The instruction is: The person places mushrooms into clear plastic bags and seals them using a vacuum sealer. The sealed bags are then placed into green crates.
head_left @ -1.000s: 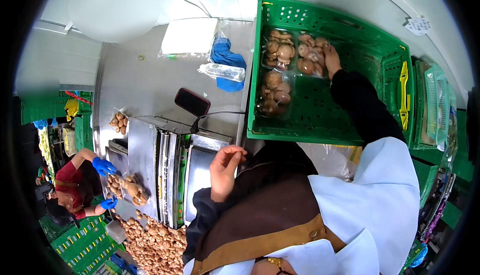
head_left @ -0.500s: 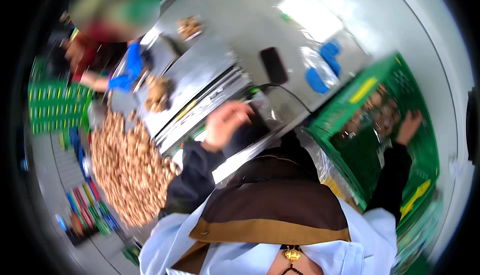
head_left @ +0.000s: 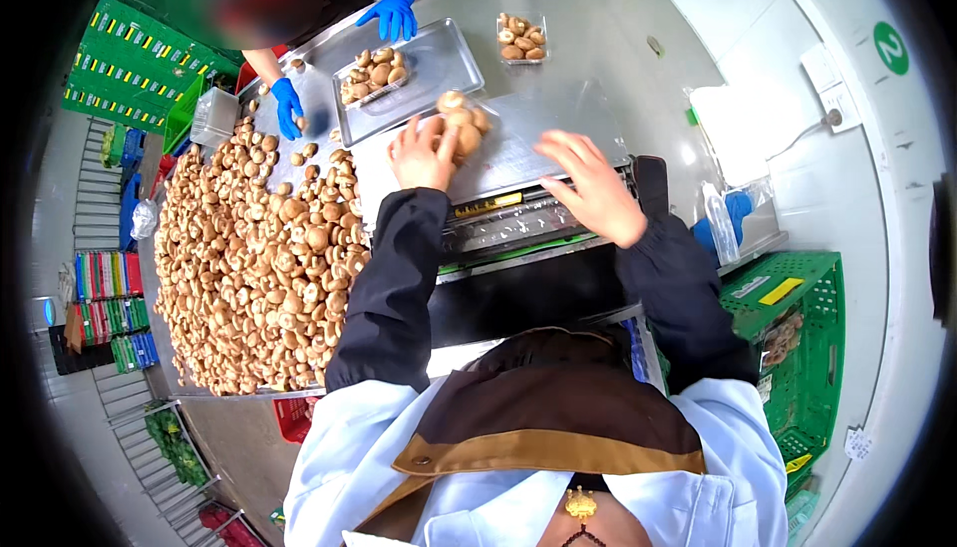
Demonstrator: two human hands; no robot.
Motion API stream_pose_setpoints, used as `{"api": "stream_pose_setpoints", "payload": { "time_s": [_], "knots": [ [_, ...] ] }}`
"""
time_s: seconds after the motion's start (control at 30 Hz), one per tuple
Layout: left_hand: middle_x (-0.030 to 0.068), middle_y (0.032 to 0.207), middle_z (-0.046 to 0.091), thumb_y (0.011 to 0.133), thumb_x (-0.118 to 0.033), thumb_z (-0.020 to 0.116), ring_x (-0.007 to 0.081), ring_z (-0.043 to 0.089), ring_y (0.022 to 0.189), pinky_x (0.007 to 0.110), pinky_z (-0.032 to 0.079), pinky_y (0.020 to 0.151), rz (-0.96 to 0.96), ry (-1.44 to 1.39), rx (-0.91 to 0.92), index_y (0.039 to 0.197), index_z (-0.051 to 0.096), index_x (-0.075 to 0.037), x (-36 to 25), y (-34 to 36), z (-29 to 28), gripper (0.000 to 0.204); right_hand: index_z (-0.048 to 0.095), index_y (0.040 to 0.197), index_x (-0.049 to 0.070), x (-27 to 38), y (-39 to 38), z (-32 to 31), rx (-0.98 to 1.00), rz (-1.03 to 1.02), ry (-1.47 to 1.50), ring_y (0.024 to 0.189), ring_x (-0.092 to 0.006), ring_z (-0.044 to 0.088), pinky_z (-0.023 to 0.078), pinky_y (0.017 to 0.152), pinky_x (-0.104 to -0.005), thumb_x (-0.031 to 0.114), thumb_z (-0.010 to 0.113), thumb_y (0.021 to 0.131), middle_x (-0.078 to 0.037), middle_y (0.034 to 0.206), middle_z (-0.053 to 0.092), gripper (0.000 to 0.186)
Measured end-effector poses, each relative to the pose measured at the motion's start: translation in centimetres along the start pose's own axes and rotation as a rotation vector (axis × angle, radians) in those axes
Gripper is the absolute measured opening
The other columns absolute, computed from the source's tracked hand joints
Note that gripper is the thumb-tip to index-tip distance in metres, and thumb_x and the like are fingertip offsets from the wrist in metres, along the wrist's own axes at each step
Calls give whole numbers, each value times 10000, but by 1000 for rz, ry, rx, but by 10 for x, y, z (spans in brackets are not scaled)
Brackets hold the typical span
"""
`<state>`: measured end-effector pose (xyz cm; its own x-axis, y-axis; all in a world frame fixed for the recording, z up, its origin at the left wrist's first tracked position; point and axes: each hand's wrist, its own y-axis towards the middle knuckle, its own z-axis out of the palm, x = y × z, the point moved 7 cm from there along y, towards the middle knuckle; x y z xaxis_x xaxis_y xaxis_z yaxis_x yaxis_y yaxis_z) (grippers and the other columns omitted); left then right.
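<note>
Since the earlier frame, our left hand (head_left: 423, 156) has come to the mushroom cluster (head_left: 469, 136) and our right hand (head_left: 595, 193) has left the green crate (head_left: 819, 293). From the left, we record loose mushrooms (head_left: 264, 268) heaped on the worktop (head_left: 598, 34), their caps facing all ways. Beyond them, a co-worker is cut off by the upper edge; one blue glove (head_left: 288, 109) is near a single mushroom, and we cannot tell whether it holds it. A metal tray (head_left: 454, 59) carries a filled pack (head_left: 374, 77). Our left fingers, partly curled, touch the cluster's near left side and hide some of it; we cannot tell whether they grip. The cluster lies on a steel plate (head_left: 528, 114), its longer run pointing away from us; any container beneath is too obscured to confirm its axis. Our right fingers are spread, empty, pointing up and left above the plate. Far right, the crate's wall hides most of its packed mushrooms (head_left: 783, 338).
</note>
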<state>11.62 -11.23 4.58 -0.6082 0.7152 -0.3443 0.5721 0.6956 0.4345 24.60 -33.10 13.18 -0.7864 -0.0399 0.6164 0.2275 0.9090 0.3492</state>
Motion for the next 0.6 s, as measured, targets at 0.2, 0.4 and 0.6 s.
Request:
{"api": "stream_pose_setpoints", "payload": {
  "time_s": [0.2,0.4,0.6],
  "knots": [
    [131,1262,547,853,-471,571,308,487,1178,488,303,1026,472,-194,182,1134,624,-128,-59,-12,-7,447,433,1329,14,-57,47,74,-37,142,-20,1301,-354,369,312,1073,-417,337,545,930,-178,1435,356,525],
    [161,1375,457,879,-371,587,324,380,1304,423,281,1072,264,-592,206,1333,490,-111,-16,-3,-8,533,383,1381,28,-59,38,69,-1,174,104,1344,-341,330,270,1107,-397,332,516,950,-185,1480,303,544],
    [131,840,657,871,-248,652,242,638,791,386,475,643,-522,-401,76,921,685,2,111,-96,-95,257,624,1049,16,-69,-55,-37,-250,404,-138,967,-284,563,448,843,-373,151,672,829,-126,970,628,263]
  ]
}}
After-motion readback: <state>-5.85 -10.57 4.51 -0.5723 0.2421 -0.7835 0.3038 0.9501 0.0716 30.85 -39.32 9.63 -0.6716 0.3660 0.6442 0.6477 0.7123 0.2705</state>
